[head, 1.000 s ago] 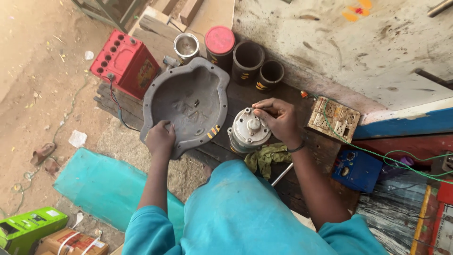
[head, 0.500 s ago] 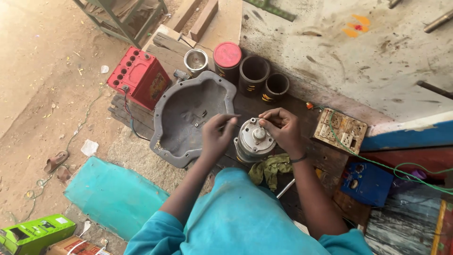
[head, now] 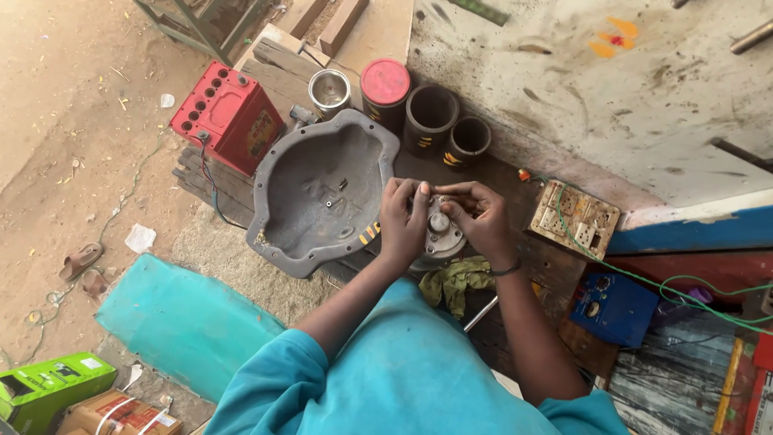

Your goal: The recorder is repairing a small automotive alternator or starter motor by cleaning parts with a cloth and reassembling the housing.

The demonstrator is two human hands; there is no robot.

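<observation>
Fingertips [head: 424,190] of both hands are seen gathered over the small round motor [head: 439,238], and they are curled, not spread. The left hand [head: 403,217] is laid against the motor's left flank, fingers pressed together along it, thumb tucked near the top. The right hand [head: 475,216] is brought in from the other side, and its thumb and forefinger look pinched at the central shaft stub [head: 439,221] (whether the stub itself is gripped or only something on it cannot be told from this angle). No gap is left: the motor is held directly under and between the fingers, so neither hand is clearly nearer, though the right is the one working at the centre.

The motor is stood on end on the dark wooden boards [head: 555,266], its axis pointed up toward the camera, so its round top face is presented and no long side is shown. Just nearer the body, a crumpled green rag [head: 455,282] is seen touching its base.

Immediately left of the hands, the big grey cast housing [head: 318,193] is laid open side up, a few small fasteners loose in its hollow. Off to the right, a worn switch board [head: 573,217] with a green wire is found. Further out, a red battery [head: 229,117], a steel cup [head: 329,90], a red-lidded tin [head: 385,84] and two dark rings [head: 447,129] are lined up along the wall.
</observation>
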